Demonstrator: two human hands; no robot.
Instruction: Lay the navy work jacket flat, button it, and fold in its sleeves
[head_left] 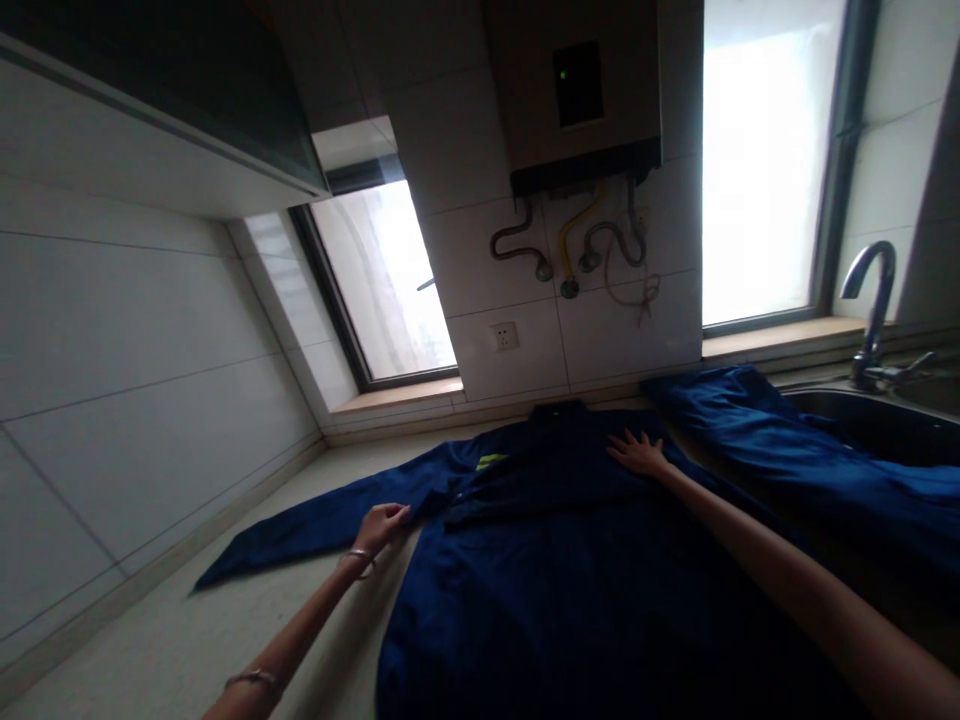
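Note:
A dark blue work jacket (525, 590) lies spread on the counter, its collar toward the wall and one sleeve stretched out to the left. Yellow-green strips mark its upper left part. My left hand (384, 526) pinches the jacket's cloth where that sleeve joins the side, thumb and fingers closed. On the upper right of the jacket, my right hand (637, 453) rests flat with fingers spread. A second dark blue garment (750, 430) lies to the right, partly along the sink edge. The jacket's right sleeve is hard to make out in the shade.
A black sink (900, 425) with a curved metal faucet (874, 300) is at the right. The pale counter (150, 640) meets a tiled wall. Above hang a water heater (577, 90) with pipes and, at upper left, a cabinet (165, 100). A wall socket (505, 335) sits between two windows.

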